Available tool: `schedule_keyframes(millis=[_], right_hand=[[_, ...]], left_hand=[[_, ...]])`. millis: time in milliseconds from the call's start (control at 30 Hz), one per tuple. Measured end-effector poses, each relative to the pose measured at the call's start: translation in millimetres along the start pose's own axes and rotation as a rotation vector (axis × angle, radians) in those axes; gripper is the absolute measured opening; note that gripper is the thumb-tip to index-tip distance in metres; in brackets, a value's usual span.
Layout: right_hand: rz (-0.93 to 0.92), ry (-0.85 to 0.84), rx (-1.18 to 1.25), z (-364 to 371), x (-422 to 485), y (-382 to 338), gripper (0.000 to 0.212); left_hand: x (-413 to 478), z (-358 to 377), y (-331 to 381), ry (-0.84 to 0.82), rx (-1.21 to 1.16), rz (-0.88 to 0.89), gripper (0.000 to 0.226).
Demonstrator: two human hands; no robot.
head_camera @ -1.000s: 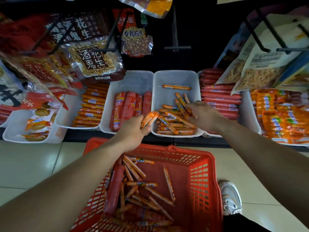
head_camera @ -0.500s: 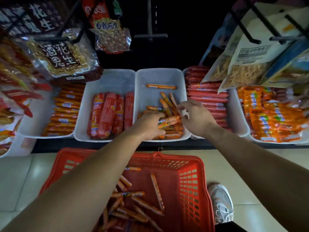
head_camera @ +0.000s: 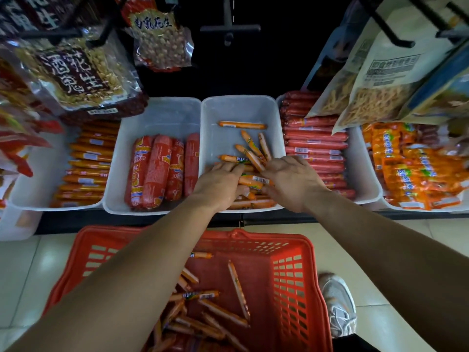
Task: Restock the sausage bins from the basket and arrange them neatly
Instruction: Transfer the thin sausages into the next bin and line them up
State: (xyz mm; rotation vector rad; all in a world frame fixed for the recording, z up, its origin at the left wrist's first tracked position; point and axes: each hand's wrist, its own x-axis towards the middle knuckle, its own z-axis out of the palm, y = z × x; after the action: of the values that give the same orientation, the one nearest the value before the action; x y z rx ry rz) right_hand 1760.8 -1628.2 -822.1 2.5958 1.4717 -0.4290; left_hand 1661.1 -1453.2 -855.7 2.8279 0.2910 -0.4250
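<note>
A red plastic basket [head_camera: 291, 283] stands on the floor below me with several thin orange sausages [head_camera: 220, 313] loose inside. Straight ahead is a white bin [head_camera: 238, 110] holding a loose pile of the same thin sausages [head_camera: 253, 148]. My left hand [head_camera: 218, 185] and my right hand [head_camera: 291, 181] both rest palm down on the pile at the bin's front. Their fingers are spread over the sausages, and one sausage with a barcode [head_camera: 256, 180] lies between the hands. What sits under the palms is hidden.
A white bin with thick red sausages [head_camera: 157, 171] is to the left, then one with orange sausages [head_camera: 86, 163]. Stacked long red sausages [head_camera: 314, 138] fill the bin to the right, orange packs [head_camera: 411, 168] beyond. Snack bags [head_camera: 76, 74] hang overhead. My shoe [head_camera: 337, 301] is beside the basket.
My left hand carried a few sausages from above the basket into the middle bin and now lies flat on the pile. My right hand stayed on the pile, shifting slightly.
</note>
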Motion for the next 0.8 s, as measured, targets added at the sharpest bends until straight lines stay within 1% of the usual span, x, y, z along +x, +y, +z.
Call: schedule_keyframes(millis=[67,133,167,233,300,367,433,500,567,633,700,800], right_hand=[[0.041,0.035,0.064,-2,-4,5,0.047],[0.045,0.062,0.091,-2,-6,4,0.051],[0.032,0.051,0.086,-2,-6,-1,0.054],[-0.018,-0.008,0.066,5,-3,-10,0.053],[-0.04,-0.026,0.03,9,3,-11,0.044],[0.001,-0.01,0.026,8,7,-7,0.038],[0.055,0.049,0.079,7,6,-4,0.038],[0.092,0.111,0.109,8,1,-3,0.038],[0.101,0.142,0.158,7,-5,-2,0.036],[0.101,0.127,0.223,3,-8,-2,0.039],[0.111,0.099,0.267,-6,-9,-1,0.043],[0.083,0.025,0.227,-31,-11,-7,0.041]], left_hand=[[9,3,6,0.069,-0.061,-0.08,0.076],[14,2,7,0.11,-0.194,-0.155,0.078],[13,0,5,0.117,-0.269,-0.16,0.076],[5,-2,1,0.102,-0.359,-0.105,0.069],[-6,0,-3,0.067,-0.346,-0.039,0.061],[-12,3,-7,0.05,-0.317,-0.041,0.065],[-9,3,-8,0.08,-0.297,-0.047,0.067],[0,2,-6,0.115,-0.294,-0.036,0.064],[6,2,-2,0.136,-0.32,-0.075,0.061],[6,1,3,0.158,-0.348,-0.133,0.062],[-4,-2,7,0.184,-0.359,-0.137,0.061],[-41,-18,4,0.196,-0.424,-0.152,0.055]])
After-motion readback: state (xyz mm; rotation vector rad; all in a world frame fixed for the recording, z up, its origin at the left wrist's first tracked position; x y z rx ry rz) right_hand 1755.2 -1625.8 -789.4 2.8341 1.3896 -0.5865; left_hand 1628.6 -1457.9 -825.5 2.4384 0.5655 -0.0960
